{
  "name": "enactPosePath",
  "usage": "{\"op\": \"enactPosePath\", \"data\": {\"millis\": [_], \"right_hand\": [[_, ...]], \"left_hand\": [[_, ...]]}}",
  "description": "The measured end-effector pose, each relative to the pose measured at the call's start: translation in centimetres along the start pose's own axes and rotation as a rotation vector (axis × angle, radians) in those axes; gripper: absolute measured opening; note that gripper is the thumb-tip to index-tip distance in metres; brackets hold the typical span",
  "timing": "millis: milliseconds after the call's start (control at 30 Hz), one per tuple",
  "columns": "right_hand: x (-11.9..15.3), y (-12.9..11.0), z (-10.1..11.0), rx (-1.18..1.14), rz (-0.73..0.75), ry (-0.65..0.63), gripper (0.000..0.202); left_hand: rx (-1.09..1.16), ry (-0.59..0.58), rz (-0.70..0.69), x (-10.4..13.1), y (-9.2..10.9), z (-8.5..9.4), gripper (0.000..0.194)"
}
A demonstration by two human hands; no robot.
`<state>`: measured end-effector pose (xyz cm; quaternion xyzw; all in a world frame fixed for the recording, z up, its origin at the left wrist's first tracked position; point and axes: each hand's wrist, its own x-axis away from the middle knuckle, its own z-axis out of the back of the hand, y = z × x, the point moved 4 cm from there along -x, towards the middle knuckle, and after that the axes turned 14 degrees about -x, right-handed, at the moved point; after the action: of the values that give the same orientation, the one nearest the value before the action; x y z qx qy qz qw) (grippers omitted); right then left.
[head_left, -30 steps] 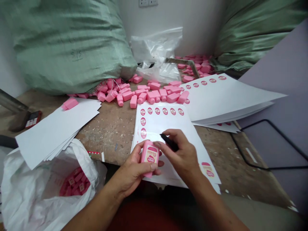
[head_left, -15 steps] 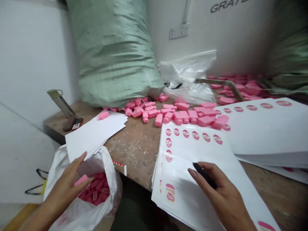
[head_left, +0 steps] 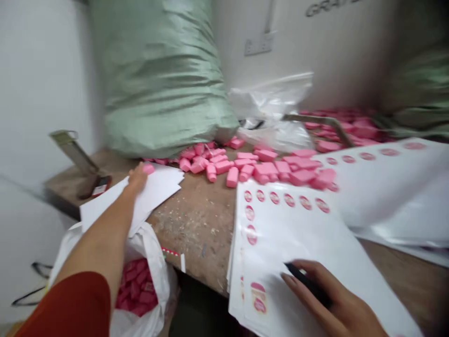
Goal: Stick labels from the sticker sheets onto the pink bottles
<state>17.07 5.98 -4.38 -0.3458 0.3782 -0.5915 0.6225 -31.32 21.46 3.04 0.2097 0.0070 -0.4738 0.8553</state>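
Observation:
My left hand reaches to the white sheets at the table's left. Its fingers, somewhat blurred, are closed around a small pink bottle lying there; the hand hides part of the bottle. My right hand grips a slim black pen-like tool, whose tip points left, just over a stack of sticker sheets. Oval pink stickers run along the top and left of the upper sheet. A larger pink-and-cream sticker sits lower left on it.
Pink bottles lie scattered behind the sheets, under a big green sack. Below the table's left edge hangs a white bag with pink bottles inside. A flask, a clear plastic bag and more sticker sheets stand around.
My left hand has moved from over the white bag, where a pink bottle was by its fingers, up to the bottle on the white sheets. My right hand keeps its tool over the stickers.

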Motion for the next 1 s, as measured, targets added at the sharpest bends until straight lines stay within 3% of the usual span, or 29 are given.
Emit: {"op": "enactPosePath", "data": {"millis": [133,233,300,367,433,500,533,633,767,1000], "right_hand": [[0.7,-3.6,0.0,0.083,-0.019,-0.096,0.032],[1.7,-4.3,-0.4,0.153,-0.026,-0.157,0.032],[2.4,-4.2,-0.9,0.214,-0.038,-0.202,0.031],[2.9,-3.9,-1.5,0.268,-0.035,-0.243,0.027],[3.0,-3.8,-1.9,0.303,-0.017,-0.26,0.023],[2.9,-3.8,-2.2,0.317,0.013,-0.263,0.02],[2.8,-3.8,-2.3,0.321,0.028,-0.263,0.019],[2.5,-4.0,-2.4,0.339,0.074,-0.257,0.017],[2.4,-4.3,-2.3,0.359,0.115,-0.238,0.017],[2.3,-4.5,-2.3,0.364,0.091,-0.243,0.019]], "left_hand": [[0.154,-0.092,-0.025,0.6,1.2,-0.1,0.026],[0.318,-0.111,0.007,1.7,2.4,0.6,0.034],[0.445,-0.122,0.041,3.5,3.6,1.2,0.036],[0.578,-0.201,0.047,6.7,5.2,1.5,0.023],[0.797,-0.422,0.029,11.1,7.3,1.1,0.019],[1.228,-0.802,0.071,16.6,9.9,0.0,0.028],[1.341,-0.956,0.117,19.2,11.1,-0.6,0.03],[1.491,-1.235,0.258,25.4,13.6,-2.7,0.031],[1.442,-1.244,0.339,28.5,15.2,-5.3,0.037],[1.387,-1.167,0.325,29.0,15.3,-6.4,0.032]]}}
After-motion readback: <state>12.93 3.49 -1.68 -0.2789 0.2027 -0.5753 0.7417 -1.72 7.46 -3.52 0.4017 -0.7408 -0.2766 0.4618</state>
